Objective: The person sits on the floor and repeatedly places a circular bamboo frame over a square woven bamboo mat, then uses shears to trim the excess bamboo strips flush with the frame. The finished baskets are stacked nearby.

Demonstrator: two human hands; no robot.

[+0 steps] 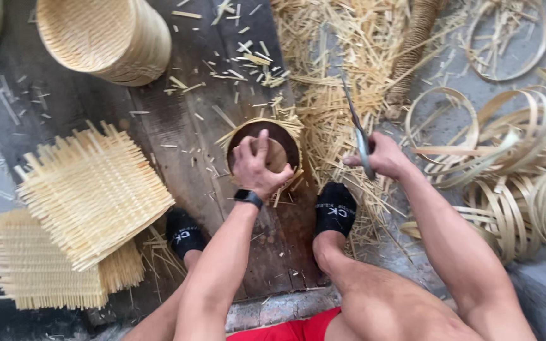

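My left hand point(257, 165) presses down on a round wooden form point(284, 140) that sits inside a ring of woven bamboo strips point(289, 121) on a dark board between my feet. A black watch is on that wrist. My right hand point(383, 155) is to the right of the form, closed on the handle of a long knife point(356, 123) whose blade points up and away. Both feet in black socks rest on either side of the board's near end.
Flat woven bamboo mats point(93, 189) are stacked at left, a second pile point(39, 265) below them. Stacked round woven baskets point(105, 38) stand at top left. Bamboo shavings point(342, 76) cover the middle; coiled bamboo hoops point(526, 164) lie at right.
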